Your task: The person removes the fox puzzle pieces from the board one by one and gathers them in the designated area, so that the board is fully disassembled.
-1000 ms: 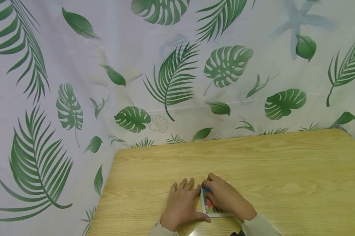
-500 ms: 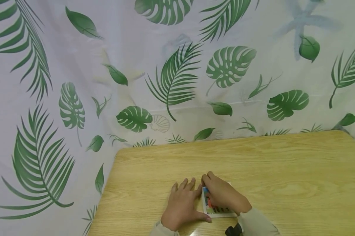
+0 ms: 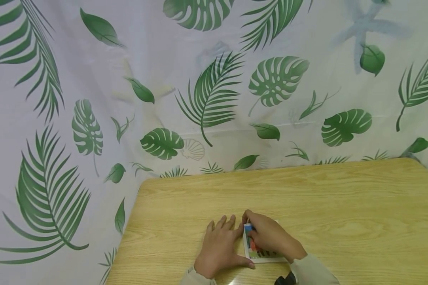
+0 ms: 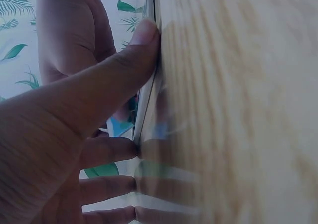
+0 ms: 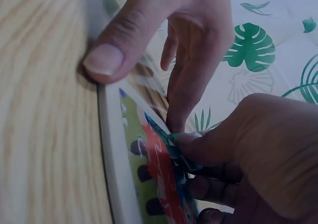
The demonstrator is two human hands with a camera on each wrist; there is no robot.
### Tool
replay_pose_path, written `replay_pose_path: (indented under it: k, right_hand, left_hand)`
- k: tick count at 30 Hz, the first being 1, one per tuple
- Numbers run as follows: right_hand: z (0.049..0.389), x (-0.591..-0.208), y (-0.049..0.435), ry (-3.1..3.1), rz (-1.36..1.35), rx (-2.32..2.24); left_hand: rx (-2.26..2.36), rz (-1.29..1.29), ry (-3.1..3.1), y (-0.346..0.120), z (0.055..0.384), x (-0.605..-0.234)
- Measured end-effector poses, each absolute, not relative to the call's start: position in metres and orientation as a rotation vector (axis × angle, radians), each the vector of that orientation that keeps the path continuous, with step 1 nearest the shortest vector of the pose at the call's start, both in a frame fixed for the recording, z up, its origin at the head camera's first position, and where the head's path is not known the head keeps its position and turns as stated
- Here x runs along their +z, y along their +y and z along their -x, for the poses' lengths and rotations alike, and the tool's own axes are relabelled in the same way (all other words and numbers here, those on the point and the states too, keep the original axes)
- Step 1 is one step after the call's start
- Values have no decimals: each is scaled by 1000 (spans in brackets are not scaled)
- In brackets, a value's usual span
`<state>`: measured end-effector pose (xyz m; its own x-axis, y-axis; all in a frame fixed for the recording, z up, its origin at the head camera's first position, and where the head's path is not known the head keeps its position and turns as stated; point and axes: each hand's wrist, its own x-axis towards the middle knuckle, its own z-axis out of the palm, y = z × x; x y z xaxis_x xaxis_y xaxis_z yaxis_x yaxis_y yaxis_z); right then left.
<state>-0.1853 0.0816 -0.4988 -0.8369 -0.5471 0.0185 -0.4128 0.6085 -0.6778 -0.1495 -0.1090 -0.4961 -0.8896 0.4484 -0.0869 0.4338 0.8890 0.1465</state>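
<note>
A white-framed picture puzzle with a red, green and blue picture lies flat on the table before me, partly covered by my right hand. Spread beside its left edge, my left hand rests with its thumb at the near corner and index fingertip at the far left corner. My right hand reaches over the board. In the right wrist view, its curled fingers and thumb pinch a small blue-green puzzle piece by the frame's far edge. A light blue bit shows beneath the right hand in the left wrist view.
The wood-grain table extends away to the right and back. Behind it and to the left hangs a white leaf-print curtain. A black band sits at my right wrist, by the pale sleeve.
My right hand has shifted slightly about the puzzle's far left corner, its fingers curling lower and baring more of the blue corner. The left hand stays in place against the frame.
</note>
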Motion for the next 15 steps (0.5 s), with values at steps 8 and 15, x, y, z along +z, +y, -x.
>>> replay_pose_path:
  k: [8, 15]
  right_hand:
    - [187, -501, 90, 2618, 783, -1185]
    - [189, -501, 106, 2608, 763, -1327]
  left_hand:
    - [176, -692, 2949, -108, 149, -496]
    - [174, -691, 2954, -107, 150, -497]
